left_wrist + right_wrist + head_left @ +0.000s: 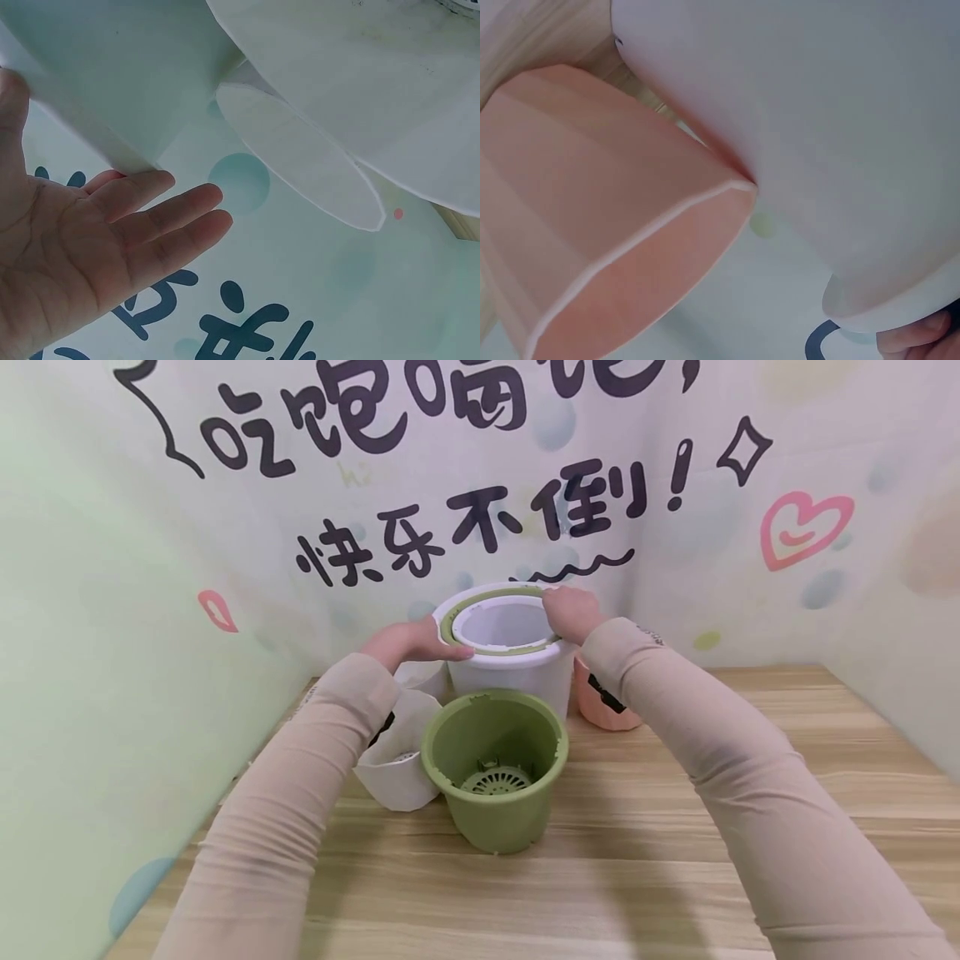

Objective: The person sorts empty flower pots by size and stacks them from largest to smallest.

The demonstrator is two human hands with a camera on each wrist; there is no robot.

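Behind the green flowerpot (pixel 495 827) stands a large white flowerpot (pixel 506 677) with a green pot's rim (pixel 447 625) and a smaller white pot (pixel 502 622) nested in it. My left hand (pixel 420 641) grips the stack's left rim, its thumb lying over the top. In the left wrist view, the other fingers (pixel 169 217) extend out beneath the rim. On the right, my right hand (pixel 573 614) holds the rim. Only a few of its curled fingers (pixel 922 341) show under the white rim in the right wrist view.
Two smaller white pots, one nearer (pixel 401 781) and one behind (pixel 422 675), stand left of the stack. A pink faceted pot (pixel 603 714) stands close on its right. The wooden table (pixel 480 910) meets a printed cloth backdrop (pixel 675 585) behind the pots.
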